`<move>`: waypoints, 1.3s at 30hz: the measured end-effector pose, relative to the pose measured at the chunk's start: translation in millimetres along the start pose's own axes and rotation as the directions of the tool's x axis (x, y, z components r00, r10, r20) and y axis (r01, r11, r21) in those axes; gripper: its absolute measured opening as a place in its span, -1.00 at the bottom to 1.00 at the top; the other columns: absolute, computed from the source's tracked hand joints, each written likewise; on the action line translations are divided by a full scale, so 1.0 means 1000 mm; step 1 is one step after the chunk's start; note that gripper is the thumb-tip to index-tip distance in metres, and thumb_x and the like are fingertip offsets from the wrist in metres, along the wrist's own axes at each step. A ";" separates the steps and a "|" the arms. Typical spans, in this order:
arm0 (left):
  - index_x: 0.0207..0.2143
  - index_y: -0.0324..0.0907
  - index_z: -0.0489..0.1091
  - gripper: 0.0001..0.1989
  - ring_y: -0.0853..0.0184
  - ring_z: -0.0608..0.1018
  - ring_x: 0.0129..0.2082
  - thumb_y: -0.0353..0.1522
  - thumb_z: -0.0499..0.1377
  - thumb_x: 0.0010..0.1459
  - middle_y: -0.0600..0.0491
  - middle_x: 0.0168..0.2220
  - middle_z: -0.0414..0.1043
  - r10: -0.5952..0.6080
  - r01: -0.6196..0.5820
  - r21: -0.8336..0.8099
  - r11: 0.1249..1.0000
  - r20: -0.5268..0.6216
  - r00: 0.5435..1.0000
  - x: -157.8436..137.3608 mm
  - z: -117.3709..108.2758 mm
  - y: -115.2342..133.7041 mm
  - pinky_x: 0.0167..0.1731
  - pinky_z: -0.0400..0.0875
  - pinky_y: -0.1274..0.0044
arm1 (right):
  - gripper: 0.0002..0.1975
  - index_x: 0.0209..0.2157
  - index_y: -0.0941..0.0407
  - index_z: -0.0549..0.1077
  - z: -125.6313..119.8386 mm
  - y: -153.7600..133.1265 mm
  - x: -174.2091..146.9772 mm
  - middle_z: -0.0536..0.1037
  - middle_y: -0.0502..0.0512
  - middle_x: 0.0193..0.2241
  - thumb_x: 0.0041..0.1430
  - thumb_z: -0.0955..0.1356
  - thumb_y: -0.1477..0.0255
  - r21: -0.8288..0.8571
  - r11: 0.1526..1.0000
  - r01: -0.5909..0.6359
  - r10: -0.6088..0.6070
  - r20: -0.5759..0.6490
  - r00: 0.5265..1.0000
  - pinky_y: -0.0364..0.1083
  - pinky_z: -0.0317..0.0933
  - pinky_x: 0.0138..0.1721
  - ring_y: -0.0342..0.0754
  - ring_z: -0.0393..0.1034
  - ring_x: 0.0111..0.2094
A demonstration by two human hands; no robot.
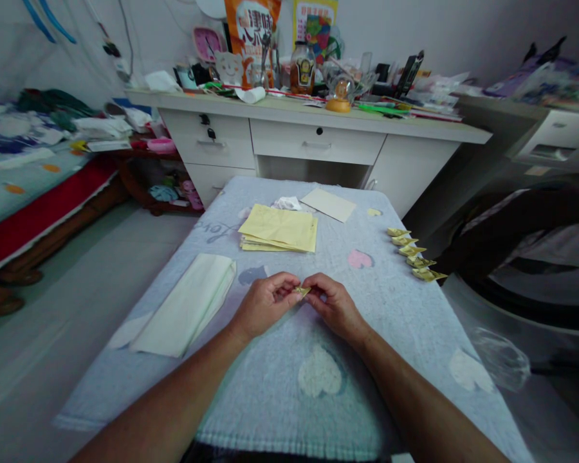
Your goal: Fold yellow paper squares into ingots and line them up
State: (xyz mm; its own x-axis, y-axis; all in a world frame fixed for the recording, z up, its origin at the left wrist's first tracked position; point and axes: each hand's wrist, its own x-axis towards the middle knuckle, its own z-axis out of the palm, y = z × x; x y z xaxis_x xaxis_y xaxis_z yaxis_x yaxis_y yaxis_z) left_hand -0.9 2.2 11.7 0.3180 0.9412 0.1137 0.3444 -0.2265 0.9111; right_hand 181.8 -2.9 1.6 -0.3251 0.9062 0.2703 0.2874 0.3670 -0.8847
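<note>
Between my two hands, just above the cloth-covered table [347,321], is a small folded piece of yellow paper [303,291]. My left hand [269,301] pinches its left end with thumb and fingers. At the other end, my right hand [335,303] grips it the same way. Much of the piece is hidden behind the fingertips. Beyond my hands lies a stack of yellow paper sheets [280,228]. Along the table's right edge, several folded gold paper pieces [417,252] with pointed ends stand in a row.
A folded pale green-white cloth or paper [188,305] lies on the left of the table. A cream card [329,204] and crumpled white tissue [287,203] are at the back. Behind stands a cluttered white desk [318,138], with a front-loading washing machine [550,193] at right and a bed [33,173] at left.
</note>
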 end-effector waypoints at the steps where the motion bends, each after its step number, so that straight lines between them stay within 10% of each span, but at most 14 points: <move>1: -0.29 -0.18 0.45 -0.84 0.40 0.53 -0.40 -0.28 0.19 0.13 0.11 -0.39 0.52 0.003 -0.003 0.013 1.000 0.002 1.000 0.000 0.000 0.001 -0.38 0.37 0.61 | -0.92 -0.28 0.09 0.43 0.000 0.000 0.000 0.43 0.00 -0.37 0.17 0.31 0.50 -0.007 1.000 0.004 -0.003 0.010 1.000 -0.16 0.21 -0.29 -0.15 0.32 -0.37; 14: -0.37 -0.21 0.36 -0.86 0.43 0.48 -0.46 -0.31 0.13 0.17 0.13 -0.48 0.43 -0.022 0.016 -0.118 0.993 -0.044 0.999 0.001 0.003 -0.008 -0.44 0.32 0.63 | -0.82 -0.26 0.08 0.32 -0.001 0.003 0.002 0.38 -0.03 -0.41 0.12 0.38 0.36 0.367 0.917 -0.156 0.154 0.034 0.987 -0.15 0.23 -0.34 -0.14 0.30 -0.40; 24: -0.41 -0.23 0.36 -0.92 0.45 0.49 -0.51 -0.38 0.18 0.07 0.14 -0.49 0.42 -0.087 0.071 -0.210 0.975 -0.066 0.994 0.004 0.003 -0.006 -0.47 0.36 0.63 | -0.92 -0.38 0.11 0.43 -0.004 0.000 0.003 0.39 0.03 -0.39 0.17 0.32 0.54 0.016 0.995 0.095 -0.094 -0.027 0.995 -0.15 0.20 -0.27 -0.14 0.32 -0.35; 39: -0.44 -0.23 0.45 -0.93 0.44 0.46 -0.50 -0.39 0.22 0.06 0.11 -0.50 0.49 -0.026 0.027 0.006 1.000 -0.062 0.998 0.000 0.000 -0.003 -0.47 0.32 0.62 | -0.95 -0.43 0.13 0.43 -0.007 0.000 0.002 0.42 0.00 -0.44 0.11 0.36 0.52 0.053 0.998 -0.033 0.029 0.082 0.996 -0.16 0.15 -0.33 -0.14 0.31 -0.38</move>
State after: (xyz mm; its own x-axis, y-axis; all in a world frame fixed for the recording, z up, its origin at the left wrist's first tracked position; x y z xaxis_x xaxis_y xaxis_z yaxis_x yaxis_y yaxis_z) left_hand -1.6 2.7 8.8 0.2530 0.9607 0.1141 0.3577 -0.2024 0.9116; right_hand 186.9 0.3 5.0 -0.3899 0.8959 0.2128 0.2501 0.3254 -0.9119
